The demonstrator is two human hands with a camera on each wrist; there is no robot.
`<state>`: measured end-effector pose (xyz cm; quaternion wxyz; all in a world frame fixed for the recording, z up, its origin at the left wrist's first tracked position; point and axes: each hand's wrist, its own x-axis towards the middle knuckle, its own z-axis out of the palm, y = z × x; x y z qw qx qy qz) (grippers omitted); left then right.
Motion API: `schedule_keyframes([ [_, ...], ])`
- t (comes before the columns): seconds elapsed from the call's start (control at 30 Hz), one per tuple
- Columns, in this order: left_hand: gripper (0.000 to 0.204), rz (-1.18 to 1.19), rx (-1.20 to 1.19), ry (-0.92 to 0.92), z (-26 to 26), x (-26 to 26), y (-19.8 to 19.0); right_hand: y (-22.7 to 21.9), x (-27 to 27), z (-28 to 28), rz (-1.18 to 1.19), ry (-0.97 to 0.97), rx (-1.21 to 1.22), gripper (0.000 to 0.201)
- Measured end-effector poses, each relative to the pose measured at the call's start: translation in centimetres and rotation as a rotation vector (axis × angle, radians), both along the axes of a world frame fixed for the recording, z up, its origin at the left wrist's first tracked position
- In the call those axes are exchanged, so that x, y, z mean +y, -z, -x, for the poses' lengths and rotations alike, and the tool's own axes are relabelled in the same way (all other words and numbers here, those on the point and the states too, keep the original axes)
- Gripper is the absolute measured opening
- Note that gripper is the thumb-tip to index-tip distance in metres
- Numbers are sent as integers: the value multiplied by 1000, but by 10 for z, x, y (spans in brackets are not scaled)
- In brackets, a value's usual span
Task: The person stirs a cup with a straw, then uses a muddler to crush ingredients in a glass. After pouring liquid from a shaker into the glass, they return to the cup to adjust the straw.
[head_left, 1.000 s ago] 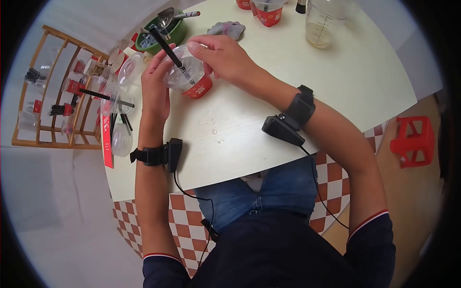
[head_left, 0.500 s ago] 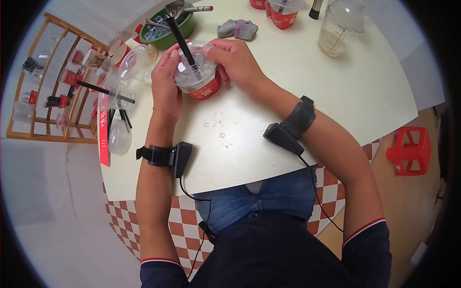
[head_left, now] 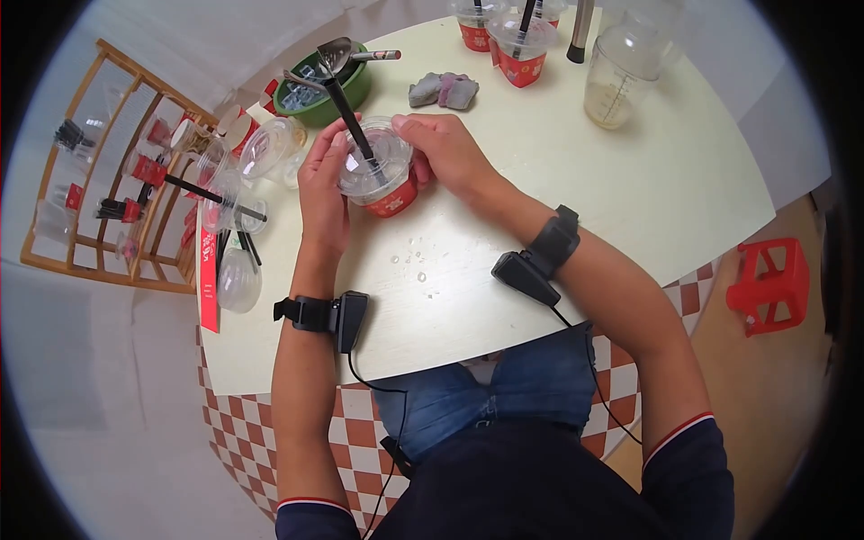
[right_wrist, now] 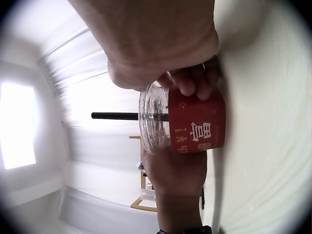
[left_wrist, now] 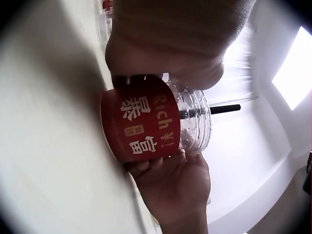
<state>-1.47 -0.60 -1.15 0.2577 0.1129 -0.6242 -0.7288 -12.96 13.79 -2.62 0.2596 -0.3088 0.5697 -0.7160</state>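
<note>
A clear lidded cup (head_left: 378, 166) with a red sleeve stands near the tabletop, between both hands. Through its lid rises a thick black straw (head_left: 351, 119). The left hand (head_left: 322, 198) holds the cup's left side, and the right hand (head_left: 454, 160) holds its right side, thumb at the lid's rim. White and gold lettering covers the red sleeve (left_wrist: 141, 122) in the left wrist view. The right wrist view shows fingers (right_wrist: 197, 83) of the right hand curled against the sleeve (right_wrist: 197, 124). Parts of the fingers are hidden behind the cup.
Behind the cup are a green bowl (head_left: 346, 103) with utensils and a grey cloth (head_left: 443, 91). Several red-sleeved cups (head_left: 520, 67) and a measuring shaker (head_left: 616, 85) stand farther back. Lids, straws and a wooden rack (head_left: 106, 256) are left; water drops (head_left: 421, 277) lie in front.
The right hand has come down from over the lid to the cup's right side. The head view has shifted, bringing more of the back cups into sight.
</note>
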Motion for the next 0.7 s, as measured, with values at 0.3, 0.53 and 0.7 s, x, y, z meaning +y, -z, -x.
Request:
schedule_keyframes([
  [0.3, 37, -69, 36, -32, -1, 13, -3, -8, 8, -6, -88, 42, -25, 41],
  [0.53, 37, 141, -207, -287, -18, 17, -14, -2, 20, -2, -123, -128, 37, 37],
  [0.7, 35, 47, -305, -273, -16, 26, -9, -12, 28, -13, -79, 60, 418, 37],
])
